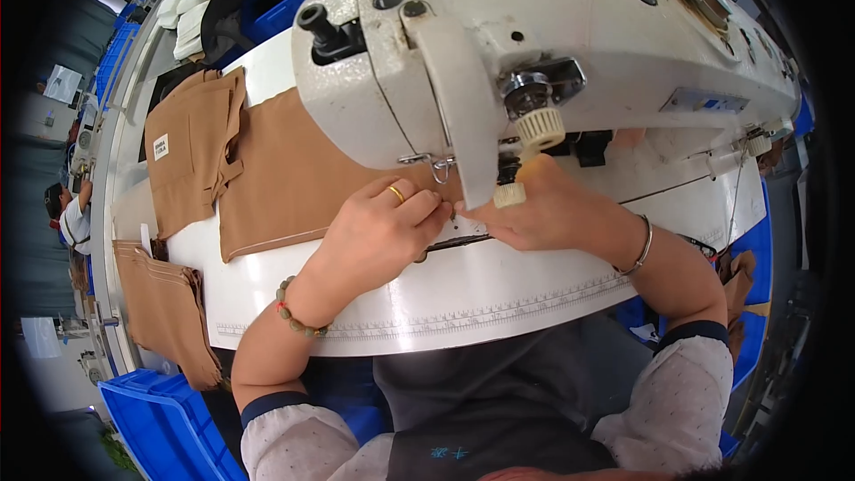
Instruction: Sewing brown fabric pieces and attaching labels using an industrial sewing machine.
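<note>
A brown fabric panel [294, 169] lies on the white sewing table, running under the head of a sewing machine [401, 80]. At its near edge, just in front of the presser area, my left hand [378, 236] is closed with its fingertips pinched together. What they pinch is too small to make out. My right hand [557, 205] is closed close beside it, thumb toward the left fingertips. Its other fingers are partly behind the machine's white cover and cream knobs [541, 128], so anything in them is hidden.
Left of the panel lies a folded brown piece with a white label [160, 147]. A stack of brown pieces [160, 303] hangs over the table's left edge. Blue bins [169, 419] stand below left and at right. A printed ruler [427, 327] follows the table's front edge.
</note>
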Demonstrator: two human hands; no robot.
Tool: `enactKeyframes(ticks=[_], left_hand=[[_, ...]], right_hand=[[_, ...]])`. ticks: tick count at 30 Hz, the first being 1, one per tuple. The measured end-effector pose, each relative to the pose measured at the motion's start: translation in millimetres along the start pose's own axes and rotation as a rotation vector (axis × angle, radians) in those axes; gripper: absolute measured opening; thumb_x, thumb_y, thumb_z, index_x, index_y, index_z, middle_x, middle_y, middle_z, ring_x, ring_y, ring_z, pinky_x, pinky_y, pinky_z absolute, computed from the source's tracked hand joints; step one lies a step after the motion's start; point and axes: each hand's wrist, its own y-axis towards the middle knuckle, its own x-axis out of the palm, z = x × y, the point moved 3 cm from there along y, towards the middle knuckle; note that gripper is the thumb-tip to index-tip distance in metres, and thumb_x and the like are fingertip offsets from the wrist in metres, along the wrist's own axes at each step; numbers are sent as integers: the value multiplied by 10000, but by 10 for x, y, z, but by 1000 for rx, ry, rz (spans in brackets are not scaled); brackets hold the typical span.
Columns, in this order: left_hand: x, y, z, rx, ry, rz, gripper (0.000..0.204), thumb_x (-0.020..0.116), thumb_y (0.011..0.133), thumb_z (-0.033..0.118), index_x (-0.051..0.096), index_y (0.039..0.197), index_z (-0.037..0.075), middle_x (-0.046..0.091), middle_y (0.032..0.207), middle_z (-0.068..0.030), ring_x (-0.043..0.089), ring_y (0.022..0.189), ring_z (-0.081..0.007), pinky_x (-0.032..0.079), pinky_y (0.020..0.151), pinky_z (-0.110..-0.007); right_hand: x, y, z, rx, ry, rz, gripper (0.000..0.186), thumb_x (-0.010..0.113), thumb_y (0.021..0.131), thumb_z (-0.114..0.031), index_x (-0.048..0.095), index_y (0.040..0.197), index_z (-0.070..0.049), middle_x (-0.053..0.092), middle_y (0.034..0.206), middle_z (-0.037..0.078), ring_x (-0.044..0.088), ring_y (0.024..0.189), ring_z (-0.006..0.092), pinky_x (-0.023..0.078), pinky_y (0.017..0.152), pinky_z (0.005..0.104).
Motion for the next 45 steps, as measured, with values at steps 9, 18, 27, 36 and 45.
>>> enactKeyframes(ticks=[9,18,27,36,45], left_hand=[[114,7,-202,-140,20,-11,181,693,809,105,777,970,107,671,965,21,670,910,-172,562,773,-313],[160,14,-216,-120,18,31,214,685,805,100,778,998,102,679,987,23,666,845,-176,563,710,-310],[161,24,-226,-113,30,30,222,681,806,99,776,1006,94,680,998,15,655,853,-184,565,722,-308],[175,49,-288,-150,67,63,186,701,806,118,784,970,89,701,1024,7,660,940,-207,577,750,-335],[242,26,-312,-180,23,102,248,770,722,67,752,966,109,705,1000,-22,668,985,-262,534,792,-423]], right_hand=[[264,-35,255,114,-107,2,177,770,672,-202,683,634,-52,640,612,131,660,574,314,535,582,430],[256,-124,284,255,21,-4,187,754,874,-70,778,1055,-113,751,918,74,729,755,219,562,639,320],[255,-21,224,144,-71,117,155,725,868,-240,742,756,-134,604,566,88,620,496,289,495,481,388],[253,-39,235,283,-64,-66,95,755,881,-158,739,876,-65,700,758,59,691,676,269,543,589,357],[299,-50,240,109,-146,58,203,712,880,-223,709,746,-70,597,561,112,626,511,297,502,498,402]])
